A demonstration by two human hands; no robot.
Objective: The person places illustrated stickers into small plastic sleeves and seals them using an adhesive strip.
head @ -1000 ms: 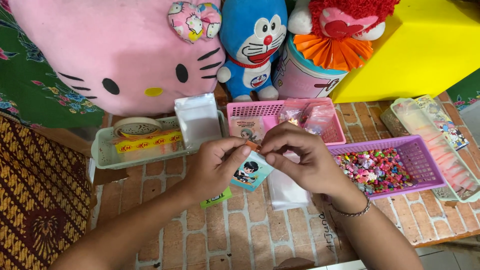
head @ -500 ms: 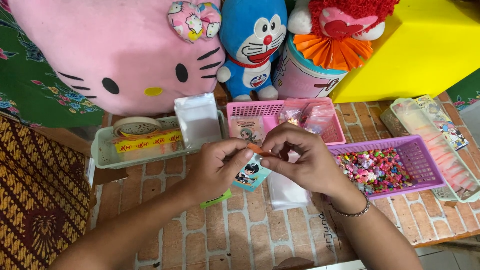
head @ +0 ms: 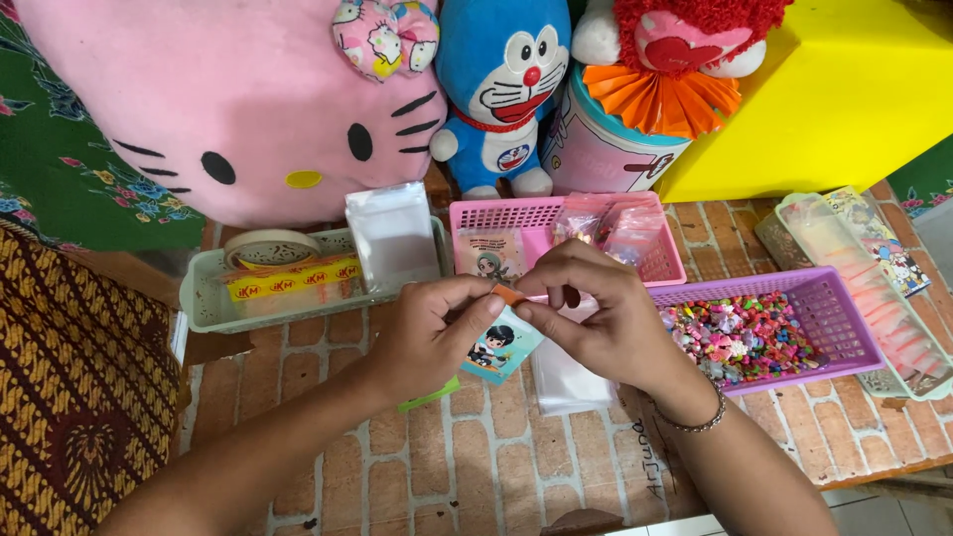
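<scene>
Head view, hands: the left hand [head: 429, 333] and the right hand [head: 596, 316] meet over the middle of the table, fingertips pressed toward each other.
Left hand: thumb and forefinger are pinched on one end of a small orange strip [head: 508, 294].
Right hand: thumb and forefinger are pinched on the other end of the same strip; a thin beaded bracelet [head: 695, 425] sits on its wrist.
Small orange strip: held between both hands, above the table, just over the top edge of the card.
Small card with a cartoon figure on a light blue ground [head: 499, 349]: hangs just below the pinch, partly hidden by both hands; which hand bears it cannot be told.
Clear flat plastic sleeve [head: 568, 382]: lies on the table under the right hand.
Table with a brick-pattern cover [head: 476, 467]: carries everything below the hands.
Pale green rectangular plastic tray [head: 204, 303]: left of the hands, holding a roll of beige tape [head: 270, 247], a yellow-banded packet and a stack of clear small bags [head: 393, 234] leaning upright.
Pink plastic mesh basket [head: 556, 213]: behind the hands, with cards and crinkled clear packets inside.
Purple plastic mesh basket [head: 844, 328]: right of the right hand, filled with small multicoloured charms [head: 740, 337].
Back row: a large pink cat-face plush cushion [head: 228, 99], a blue cat plush toy [head: 501, 84] and a red-haired plush on a round tin.
</scene>
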